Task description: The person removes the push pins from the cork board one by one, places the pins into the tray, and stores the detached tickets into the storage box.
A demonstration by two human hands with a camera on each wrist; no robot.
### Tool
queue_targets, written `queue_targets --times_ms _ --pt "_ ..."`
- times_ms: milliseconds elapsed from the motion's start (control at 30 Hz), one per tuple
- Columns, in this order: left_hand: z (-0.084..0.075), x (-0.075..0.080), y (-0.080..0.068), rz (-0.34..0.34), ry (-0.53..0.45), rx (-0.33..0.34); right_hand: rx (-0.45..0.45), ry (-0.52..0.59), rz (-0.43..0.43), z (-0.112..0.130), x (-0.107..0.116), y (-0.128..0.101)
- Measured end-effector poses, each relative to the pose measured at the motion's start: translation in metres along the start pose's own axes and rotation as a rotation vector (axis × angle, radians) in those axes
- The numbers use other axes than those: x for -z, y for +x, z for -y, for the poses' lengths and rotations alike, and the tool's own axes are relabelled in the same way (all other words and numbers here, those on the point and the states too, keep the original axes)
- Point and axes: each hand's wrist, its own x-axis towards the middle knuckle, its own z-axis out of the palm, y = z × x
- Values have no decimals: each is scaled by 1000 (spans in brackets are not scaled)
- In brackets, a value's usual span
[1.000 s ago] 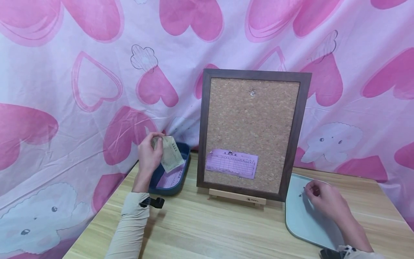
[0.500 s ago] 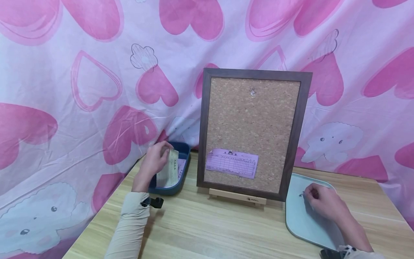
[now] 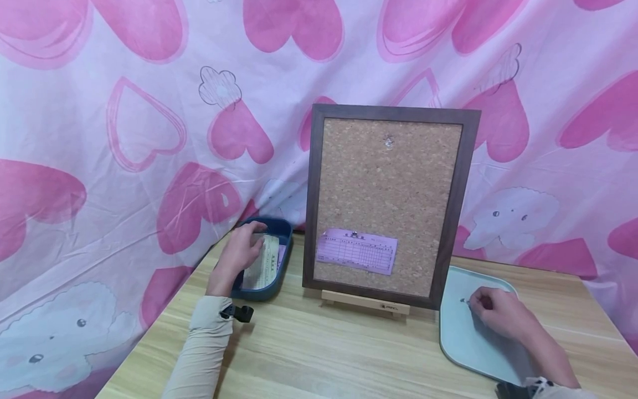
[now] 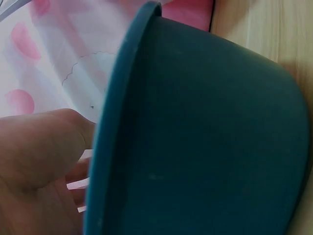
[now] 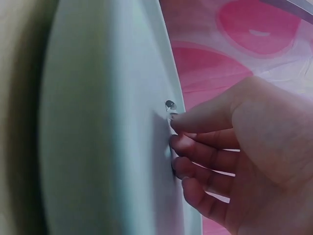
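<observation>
My left hand [image 3: 238, 256] is over the dark blue bin [image 3: 286, 266], thumb and fingers apart. Below them a pale green paper slip [image 3: 269, 263] lies in the bin on a purple slip [image 3: 281, 256]. In the left wrist view the bin's wall [image 4: 205, 127] hides the slips and part of the hand [image 4: 39, 156]. Over the pale green tray [image 3: 461, 343], my right hand [image 3: 503, 313] pinches a small clear push pin [image 5: 172, 116] at its thumb tip. Another push pin [image 5: 170, 105] lies on the tray right beside it.
A framed cork board [image 3: 384, 188] stands on a small wooden easel [image 3: 366, 302] between bin and tray. A purple form [image 3: 358, 252] is pinned low on it, and clear pins [image 3: 389, 142] sit near its top. A pink heart-print curtain [image 3: 149, 221] hangs behind the wooden table [image 3: 324, 349].
My left hand has lowered the pale green slip into the bin and let go of it. My right hand has dipped slightly at the tray, fingertips still by the push pins.
</observation>
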Motion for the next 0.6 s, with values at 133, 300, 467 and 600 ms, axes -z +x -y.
queue_targets --times_ms 133,300,467,600 --pt "-3 1 1 -25 9 -25 16 15 24 1 0 -1" --pt "-14 3 1 -27 -44 -58 37 39 33 1 0 -2" --pt "-35 10 1 -39 -158 -121 18 74 80 0 4 -3" --pt "-56 15 0 -61 -230 -158 4 102 92 0 8 -3"
